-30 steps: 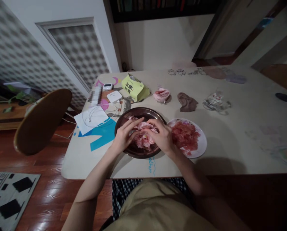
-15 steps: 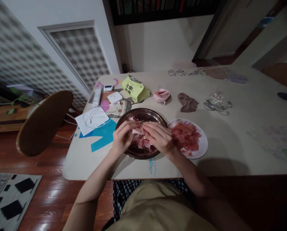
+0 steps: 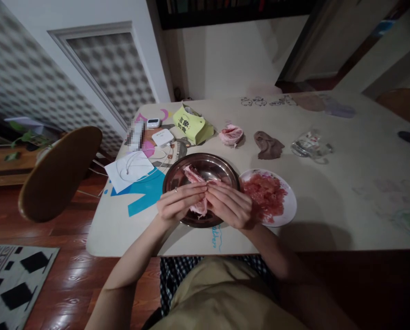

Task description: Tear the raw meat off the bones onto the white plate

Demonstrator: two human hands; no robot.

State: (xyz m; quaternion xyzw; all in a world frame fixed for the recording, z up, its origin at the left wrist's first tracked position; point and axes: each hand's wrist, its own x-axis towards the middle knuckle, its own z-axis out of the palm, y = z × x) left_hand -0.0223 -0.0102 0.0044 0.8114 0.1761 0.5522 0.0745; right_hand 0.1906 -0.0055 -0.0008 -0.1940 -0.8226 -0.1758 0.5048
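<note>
Both of my hands meet over a shiny metal bowl. My left hand, with a ring on one finger, is closed on a pink pomelo segment with pale, torn membrane. My right hand pinches the same segment from the other side, fingertips touching the left ones. One end of the segment points away from me, and a ragged end shows below my left fingers. Right of the bowl, a white plate carries a heap of pinkish-red peeled pomelo pulp. My fingers hide the segment's middle.
Behind the bowl are a lime-green packet, a pink piece of pomelo, a crumpled brown cloth and a clear glass item. A white device, cable and paper lie left. A wooden chair stands beyond the table's left edge.
My hands have come slightly nearer to me and their fingertips now meet on the segment. More of the segment and the bowl's shiny inside shows beyond my fingers.
</note>
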